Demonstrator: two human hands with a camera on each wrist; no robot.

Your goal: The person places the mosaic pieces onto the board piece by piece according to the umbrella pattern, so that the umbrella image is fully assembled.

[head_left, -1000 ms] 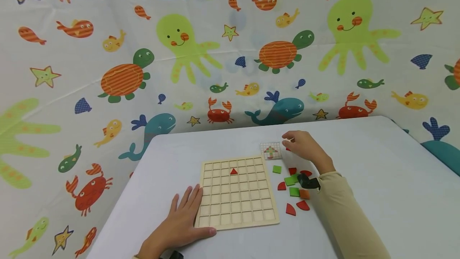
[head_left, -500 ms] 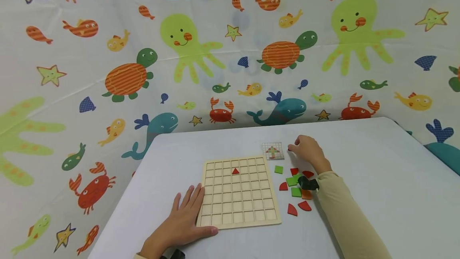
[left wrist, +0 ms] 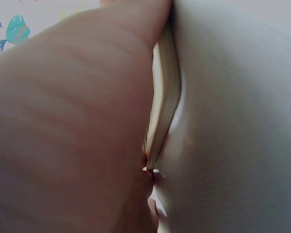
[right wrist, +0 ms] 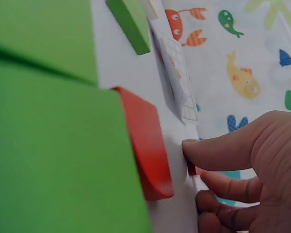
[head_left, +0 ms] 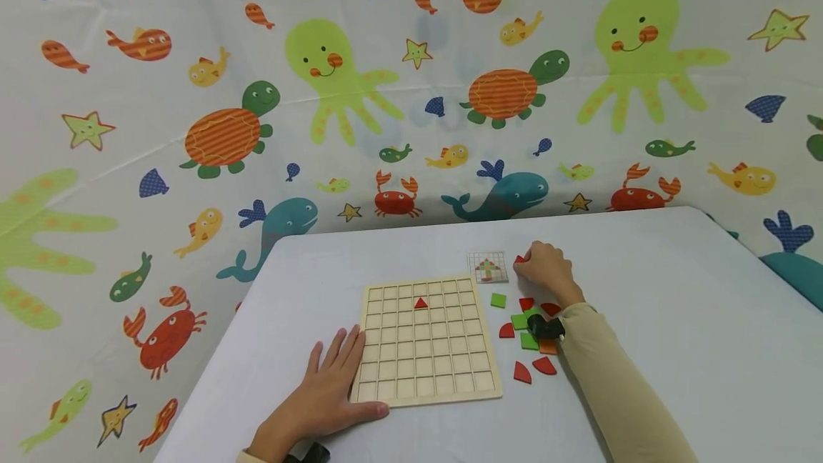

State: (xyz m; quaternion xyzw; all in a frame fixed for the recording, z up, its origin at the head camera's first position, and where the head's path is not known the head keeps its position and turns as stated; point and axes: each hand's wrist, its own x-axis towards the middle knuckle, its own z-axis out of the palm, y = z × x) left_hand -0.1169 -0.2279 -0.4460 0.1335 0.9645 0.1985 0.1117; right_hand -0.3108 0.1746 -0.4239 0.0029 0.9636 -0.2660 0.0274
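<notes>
A pale wooden grid board [head_left: 427, 340] lies on the table, with one red triangle [head_left: 421, 303] in an upper cell. My left hand [head_left: 326, 393] rests flat at its lower left corner, fingers straight along the left edge and thumb along the bottom. In the left wrist view the board's edge [left wrist: 164, 97] shows beside the blurred hand. My right hand [head_left: 546, 270] is at the back right, pinching a small red piece [right wrist: 192, 168] between thumb and finger. Beside that hand lies a small pattern card [head_left: 488, 267] with a gridded picture; the held piece's full shape is hidden.
Right of the board lie several loose pieces: a green square [head_left: 498, 300], another green square [head_left: 529, 341], red quarter-rounds [head_left: 523, 372] and an orange square [head_left: 549, 346]. The right wrist's black camera [head_left: 545, 328] partly covers them. A sea-animal cloth [head_left: 411, 91] hangs behind the white table [head_left: 649, 291].
My right hand has moved slightly right and closed its fingers on the red piece, which now shows lifted at the fingertips. The left hand keeps its place on the board.
</notes>
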